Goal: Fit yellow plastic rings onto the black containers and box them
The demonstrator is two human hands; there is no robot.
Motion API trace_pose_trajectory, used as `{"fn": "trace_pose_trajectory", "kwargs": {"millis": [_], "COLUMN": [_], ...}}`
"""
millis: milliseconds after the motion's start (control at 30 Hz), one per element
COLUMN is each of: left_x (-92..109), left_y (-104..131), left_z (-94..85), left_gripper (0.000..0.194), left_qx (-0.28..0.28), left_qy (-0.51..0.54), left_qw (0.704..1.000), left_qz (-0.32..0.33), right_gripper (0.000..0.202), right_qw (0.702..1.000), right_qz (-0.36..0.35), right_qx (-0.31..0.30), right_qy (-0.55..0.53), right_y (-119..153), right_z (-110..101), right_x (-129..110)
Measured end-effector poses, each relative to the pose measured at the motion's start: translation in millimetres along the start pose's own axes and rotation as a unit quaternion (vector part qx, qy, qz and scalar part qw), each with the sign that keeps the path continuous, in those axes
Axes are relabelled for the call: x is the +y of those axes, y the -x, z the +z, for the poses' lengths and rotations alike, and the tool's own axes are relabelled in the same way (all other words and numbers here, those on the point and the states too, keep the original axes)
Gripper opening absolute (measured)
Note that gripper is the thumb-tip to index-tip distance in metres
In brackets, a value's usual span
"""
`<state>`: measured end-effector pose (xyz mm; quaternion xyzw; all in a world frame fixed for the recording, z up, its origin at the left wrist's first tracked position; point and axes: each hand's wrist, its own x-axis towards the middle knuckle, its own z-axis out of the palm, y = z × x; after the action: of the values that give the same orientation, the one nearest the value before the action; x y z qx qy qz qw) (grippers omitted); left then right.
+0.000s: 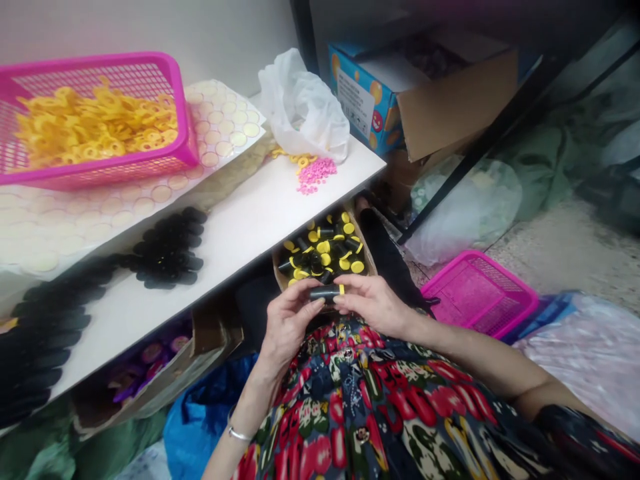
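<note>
While both hands (327,310) grip a black cylinder (324,293), yellow discs (357,267) gleam.

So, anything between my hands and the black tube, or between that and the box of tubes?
Nothing visible: left hand and right hand both hold the tube, and the box lies open just beyond.

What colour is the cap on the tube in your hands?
The cap is yellow, best seen in the head view.

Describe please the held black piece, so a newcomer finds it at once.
By the white table is an open carton of black, yellow-capped pieces. At its near side, the left hand and right hand hold one black cylinder, its yellow end at the right hand. Only this one is held.
</note>
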<state>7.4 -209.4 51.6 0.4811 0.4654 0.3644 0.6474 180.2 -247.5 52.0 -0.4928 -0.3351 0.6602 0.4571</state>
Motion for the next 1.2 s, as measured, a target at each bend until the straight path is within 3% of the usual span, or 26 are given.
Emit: {"fn": "trace_pose_trajectory", "kwargs": {"millis": [133, 267, 400, 567, 667, 767, 900, 1033, 1133, 1200], "left_x": [-6, -7, -8, -8, -8, -9, -11, -16, -20, -21], "left_y": [-3, -3, -1, 3, 5, 6, 4, 4, 3, 2], "left_z": [3.2, 4.6, 4.3, 3.2, 4.0, 6.2, 11.9, 20.2, 22.1, 20.9], "left_gripper": [0.028, 0.030, 0.031, 0.029, 0.029, 0.031, 0.029, 0.035, 0.031, 0.027], "left_qx": [-0.031, -0.072, -0.070, -0.067, -0.067, -0.056, -0.066, -0.093, -0.113, -0.111], "left_qy": [0.155, 0.240, 0.273, 0.273, 0.256, 0.254, 0.282, 0.319, 0.354, 0.361], "left_qw": [0.986, 0.965, 0.956, 0.956, 0.961, 0.962, 0.952, 0.936, 0.918, 0.916], "left_qz": [-0.045, -0.072, -0.084, -0.082, -0.081, -0.085, -0.099, -0.117, -0.136, -0.135], "right_gripper": [0.026, 0.021, 0.023, 0.032, 0.036, 0.031, 0.034, 0.046, 0.054, 0.053], "right_qw": [0.988, 0.989, 0.986, 0.991, 0.985, 0.956, 0.887, 0.818, 0.800, 0.805], "right_qz": [-0.083, -0.072, -0.088, -0.072, -0.094, -0.169, -0.270, -0.300, -0.303, -0.313], "right_qx": [0.034, 0.014, 0.032, 0.018, 0.004, -0.008, -0.011, -0.050, -0.102, -0.098], "right_qy": [0.125, 0.125, 0.139, 0.107, 0.143, 0.238, 0.374, 0.489, 0.508, 0.495], "right_y": [9, 14, 13, 13, 15, 15, 10, 3, 1, 1], "right_z": [1, 5, 8, 7, 8, 8, 6, 2, -2, -4], "right_x": [-15, -22, -17, -11, -12, -13, -9, -5, -8, -12]}}
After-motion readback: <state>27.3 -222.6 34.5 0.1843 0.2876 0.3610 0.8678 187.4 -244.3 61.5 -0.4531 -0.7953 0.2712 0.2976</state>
